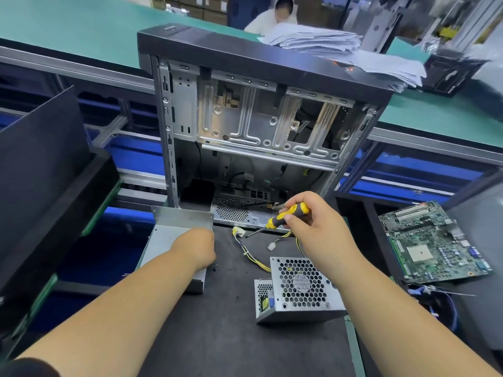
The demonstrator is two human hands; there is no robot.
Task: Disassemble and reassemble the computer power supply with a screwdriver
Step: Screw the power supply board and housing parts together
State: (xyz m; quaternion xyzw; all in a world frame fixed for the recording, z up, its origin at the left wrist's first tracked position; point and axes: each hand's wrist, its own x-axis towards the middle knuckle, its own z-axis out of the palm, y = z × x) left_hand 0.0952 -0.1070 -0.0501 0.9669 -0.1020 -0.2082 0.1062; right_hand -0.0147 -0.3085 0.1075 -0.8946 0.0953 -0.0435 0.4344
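While my right hand (313, 221) wraps its grip around the screwdriver (285, 214), my left hand (197, 250) rests fingers-hidden on the thin metal cover (174, 235). Nearby on the bench (231, 336), the power supply (296, 289) looks heavy and sharp-edged; hold its solid sides.

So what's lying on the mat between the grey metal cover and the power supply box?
Head view: mostly bare black mat, with small dark screws beside the metal cover and yellow-black cables running toward the power supply.
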